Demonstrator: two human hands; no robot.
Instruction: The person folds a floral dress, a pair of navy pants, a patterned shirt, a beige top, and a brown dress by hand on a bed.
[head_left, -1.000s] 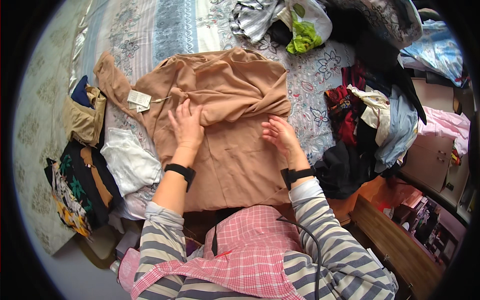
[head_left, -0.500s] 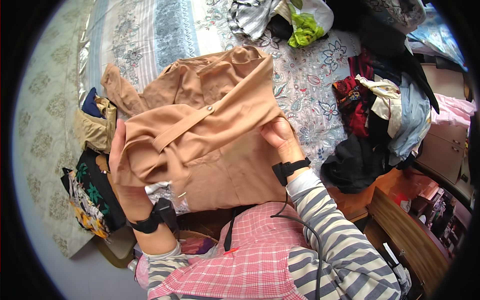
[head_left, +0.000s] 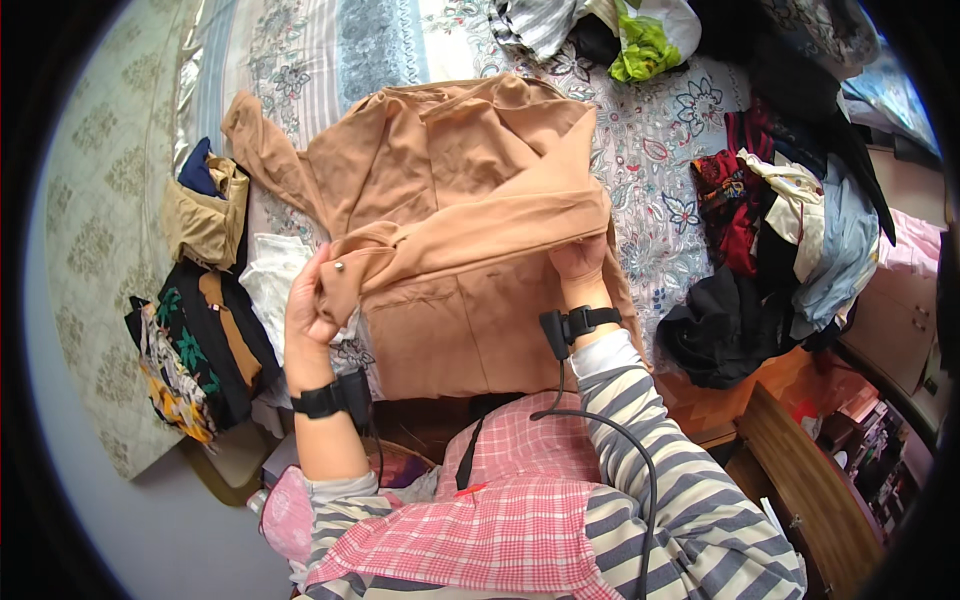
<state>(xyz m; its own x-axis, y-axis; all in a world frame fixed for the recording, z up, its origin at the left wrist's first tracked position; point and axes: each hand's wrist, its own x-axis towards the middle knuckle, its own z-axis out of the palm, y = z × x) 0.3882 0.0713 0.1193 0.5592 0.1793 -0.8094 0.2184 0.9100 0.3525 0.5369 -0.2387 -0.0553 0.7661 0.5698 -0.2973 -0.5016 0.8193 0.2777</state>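
Observation:
A tan long-sleeved shirt (head_left: pixel 440 335) lies spread over the patterned bed, its collar end far from me. One sleeve (head_left: pixel 480 225) is folded across its body toward the left. My left hand (head_left: pixel 312 305) is closed on the cuff end of that sleeve, near a small button. Farther right, my right hand (head_left: pixel 580 258) grips the same sleeve by its lower edge, with the fingertips partly hidden by the cloth. The other sleeve (head_left: pixel 262 145) stretches out to the far left. A white cloth (head_left: pixel 275 275) lies beside my left hand.
Folded clothes, including a khaki garment (head_left: pixel 205 215) and a dark printed one (head_left: pixel 185 330), lie along the left. At right are a black garment (head_left: pixel 710 325) and a heap of light blue clothing (head_left: pixel 830 240). A bright green bag (head_left: pixel 645 45) sits at the back. An open wooden drawer (head_left: pixel 800 480) is at lower right.
The sleeve has been drawn lower and flatter across the shirt. My left hand has moved right and now holds the cuff end; the white cloth at left has come into sight.

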